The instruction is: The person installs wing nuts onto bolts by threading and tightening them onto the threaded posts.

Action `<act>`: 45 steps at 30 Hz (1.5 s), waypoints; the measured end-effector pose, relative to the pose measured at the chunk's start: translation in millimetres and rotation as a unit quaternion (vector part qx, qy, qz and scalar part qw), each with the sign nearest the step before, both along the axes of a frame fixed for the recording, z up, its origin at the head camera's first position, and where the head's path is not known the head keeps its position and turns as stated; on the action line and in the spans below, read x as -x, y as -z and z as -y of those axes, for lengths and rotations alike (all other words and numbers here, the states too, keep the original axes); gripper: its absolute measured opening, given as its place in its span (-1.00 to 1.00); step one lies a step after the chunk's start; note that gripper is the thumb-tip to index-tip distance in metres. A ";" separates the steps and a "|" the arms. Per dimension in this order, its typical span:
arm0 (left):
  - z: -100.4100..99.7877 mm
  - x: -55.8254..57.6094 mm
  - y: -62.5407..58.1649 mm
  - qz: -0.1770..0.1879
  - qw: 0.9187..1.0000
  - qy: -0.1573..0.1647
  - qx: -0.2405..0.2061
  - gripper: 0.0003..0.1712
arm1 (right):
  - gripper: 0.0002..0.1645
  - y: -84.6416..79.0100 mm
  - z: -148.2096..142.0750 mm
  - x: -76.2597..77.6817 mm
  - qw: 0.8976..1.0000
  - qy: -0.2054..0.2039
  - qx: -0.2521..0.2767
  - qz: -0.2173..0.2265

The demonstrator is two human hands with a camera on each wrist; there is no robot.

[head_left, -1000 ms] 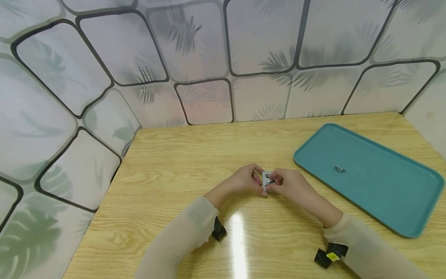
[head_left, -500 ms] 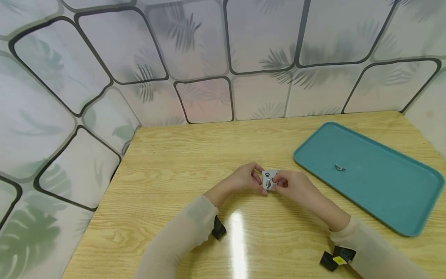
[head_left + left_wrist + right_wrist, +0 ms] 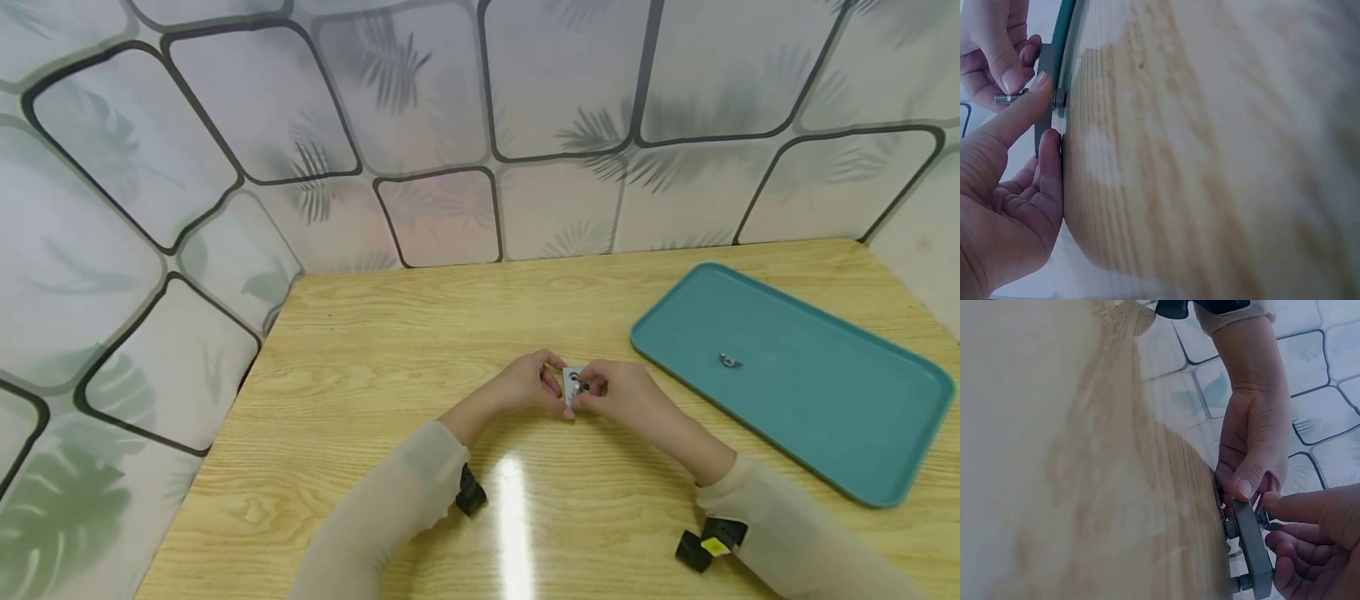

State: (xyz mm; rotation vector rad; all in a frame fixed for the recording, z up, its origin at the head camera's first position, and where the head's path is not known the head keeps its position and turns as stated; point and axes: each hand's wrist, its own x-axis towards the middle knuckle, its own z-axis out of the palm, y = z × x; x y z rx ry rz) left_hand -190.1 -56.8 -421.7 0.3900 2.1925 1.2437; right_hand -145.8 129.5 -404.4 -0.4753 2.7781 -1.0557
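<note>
A small grey metal plate [image 3: 567, 379] with holes stands on edge or tilted near the tabletop, between both hands. My left hand [image 3: 525, 385] grips its left side, thumb on one face and fingers on the other. Bolts pass through the plate; a bolt head [image 3: 1230, 529] shows on the table side, and a threaded bolt end [image 3: 1004, 99] sticks out on the other. My right hand [image 3: 628, 393] pinches a small wing nut [image 3: 1264, 518] at that threaded end; the fingers partly hide it.
A teal tray [image 3: 817, 417] lies at the right of the wooden table [image 3: 390, 333], with another wing nut [image 3: 729, 361] on it. Black wrist cameras sit under both sleeves. A patterned cloth wall [image 3: 555, 208] stands behind the table.
Half a second ago the right fingers were slightly farther right, leaving more of the plate and bolt showing. They have come back left over the bolt. The left hand stays in place.
</note>
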 end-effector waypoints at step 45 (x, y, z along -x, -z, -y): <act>-2.0 0.5 1.0 -0.001 1.000 -0.006 0.008 -0.20 | -0.86 2.9 -8.7 -8.5 0.999 -0.018 0.025 -0.019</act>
